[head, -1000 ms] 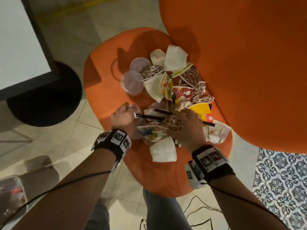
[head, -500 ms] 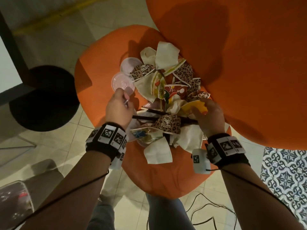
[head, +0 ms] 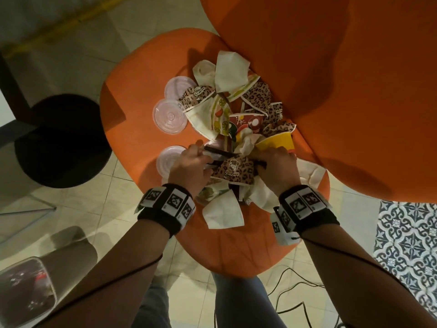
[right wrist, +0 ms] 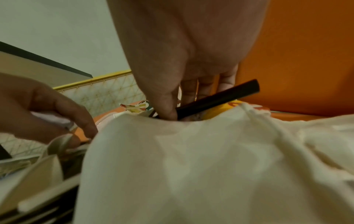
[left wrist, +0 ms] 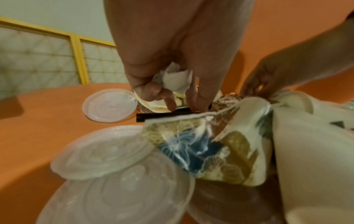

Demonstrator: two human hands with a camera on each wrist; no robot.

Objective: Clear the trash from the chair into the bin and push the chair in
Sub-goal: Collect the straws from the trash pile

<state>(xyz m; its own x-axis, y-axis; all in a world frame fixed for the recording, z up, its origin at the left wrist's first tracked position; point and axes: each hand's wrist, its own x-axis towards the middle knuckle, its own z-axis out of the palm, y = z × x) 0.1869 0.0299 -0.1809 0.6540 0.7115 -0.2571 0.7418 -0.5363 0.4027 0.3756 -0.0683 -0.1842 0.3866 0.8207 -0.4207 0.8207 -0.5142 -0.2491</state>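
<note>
A pile of trash lies on the orange chair seat (head: 132, 95): flattened paper cups, leopard-print cups (head: 233, 171), a yellow cup (head: 279, 140), clear plastic lids (head: 169, 116) and black straws (head: 217, 151). My left hand (head: 194, 162) sits at the pile's left side, its fingers curled round crumpled white paper (left wrist: 177, 80) and touching a black straw (left wrist: 162, 116). My right hand (head: 276, 162) digs into the pile's right side, thumb and fingers pinching another black straw (right wrist: 216, 100) behind a white paper cup (right wrist: 191, 166).
The orange backrest (head: 331, 91) rises right behind the pile. A bin with a clear liner (head: 47, 263) stands on the floor at lower left. A black round table base (head: 61, 140) is left of the chair. Cables (head: 295, 292) lie on the tiles by my legs.
My left hand has come back from the lids to the straws at the pile's middle. My right hand has dropped from the yellow cup onto the straw beside the leopard-print cup.
</note>
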